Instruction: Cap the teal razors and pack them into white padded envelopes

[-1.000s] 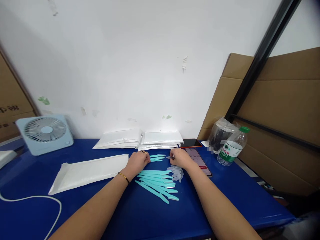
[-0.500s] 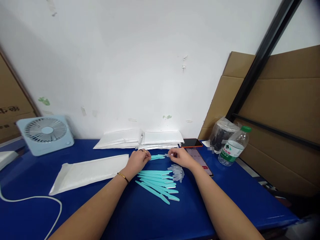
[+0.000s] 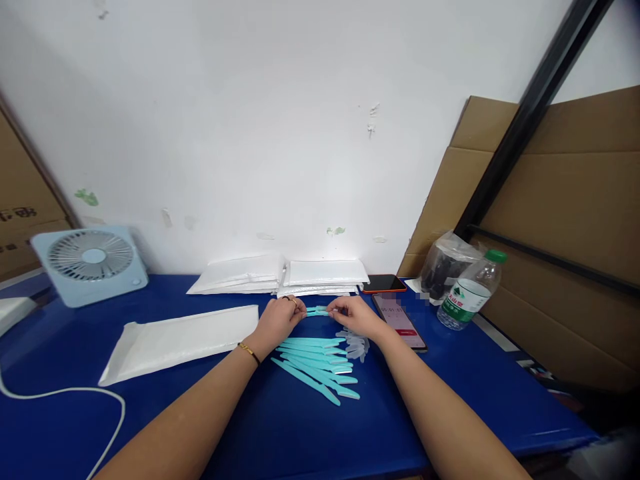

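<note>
My left hand (image 3: pixel 283 317) is closed on the handle end of teal eyebrow razors (image 3: pixel 316 311); more than one seems to be in the grip. At their blade end my right hand (image 3: pixel 353 313) pinches, its fingertips touching the tip. A clear blade cap in that pinch is mostly hidden by the fingers. Several more eyebrow razors (image 3: pixel 315 367) lie fanned out on the blue table below my hands, blades to the right. Beside them, under my right wrist, is a small pile of clear caps (image 3: pixel 356 345).
White padded envelopes (image 3: pixel 240 275) are stacked by the wall, and one envelope (image 3: pixel 185 340) lies left of my hands. Two phones (image 3: pixel 400 323), a water bottle (image 3: pixel 465 293) and a bagged dark object (image 3: pixel 445 267) stand right. A light blue fan (image 3: pixel 93 267) is at left.
My right hand has moved slightly left, bringing the clear cap from just off the razor tips to the blade end. My left hand stays nearly in place.
</note>
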A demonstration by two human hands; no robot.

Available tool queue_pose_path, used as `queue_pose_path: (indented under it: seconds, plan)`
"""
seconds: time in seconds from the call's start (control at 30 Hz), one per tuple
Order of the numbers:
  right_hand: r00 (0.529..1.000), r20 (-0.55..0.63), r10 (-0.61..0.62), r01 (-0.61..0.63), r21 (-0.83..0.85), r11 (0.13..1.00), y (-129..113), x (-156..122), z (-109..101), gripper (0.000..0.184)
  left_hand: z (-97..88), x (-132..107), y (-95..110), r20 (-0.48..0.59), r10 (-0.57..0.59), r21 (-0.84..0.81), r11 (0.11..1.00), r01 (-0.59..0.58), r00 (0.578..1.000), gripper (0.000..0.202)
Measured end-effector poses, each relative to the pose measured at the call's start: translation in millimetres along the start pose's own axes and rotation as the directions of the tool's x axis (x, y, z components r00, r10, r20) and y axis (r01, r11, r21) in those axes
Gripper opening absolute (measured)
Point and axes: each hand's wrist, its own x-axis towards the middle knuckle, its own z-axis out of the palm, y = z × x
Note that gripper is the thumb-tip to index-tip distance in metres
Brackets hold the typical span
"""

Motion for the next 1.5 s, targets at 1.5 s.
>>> queue_pose_path:
  seconds: [1.5]
  plan:
    - [0.960, -0.141, 0.240, -0.140, 0.501, 0.854, 10, -7, -13, 0.029, -0.9, -2, -12, 0.150, -0.171, -0.413, 0.884, 0.219, 0.974, 0.022]
